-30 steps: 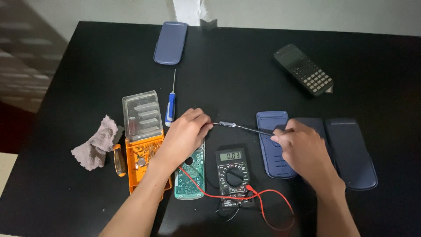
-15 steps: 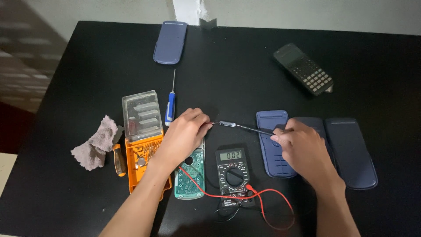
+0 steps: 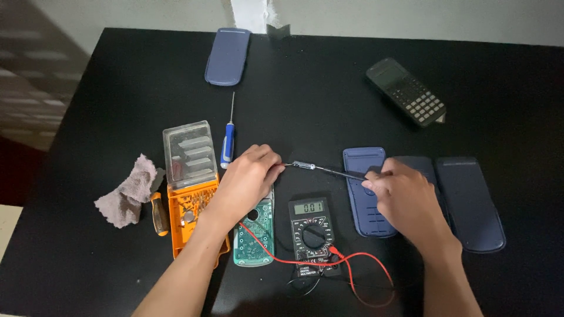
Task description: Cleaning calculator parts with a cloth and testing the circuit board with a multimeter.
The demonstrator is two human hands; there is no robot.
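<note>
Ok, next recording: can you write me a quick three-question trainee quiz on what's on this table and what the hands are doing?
1. True or false: the multimeter lies between the green circuit board and the open blue calculator back.
2. Which thing stands alone near the far right of the table? A) the black calculator B) the orange bit case C) the grey cloth
3. Fill in: the left hand and right hand each hold one end of a thin ____.

Key: 1 true; 2 A; 3 probe, as far as the view shows: a slim rod with a metal section.
</note>
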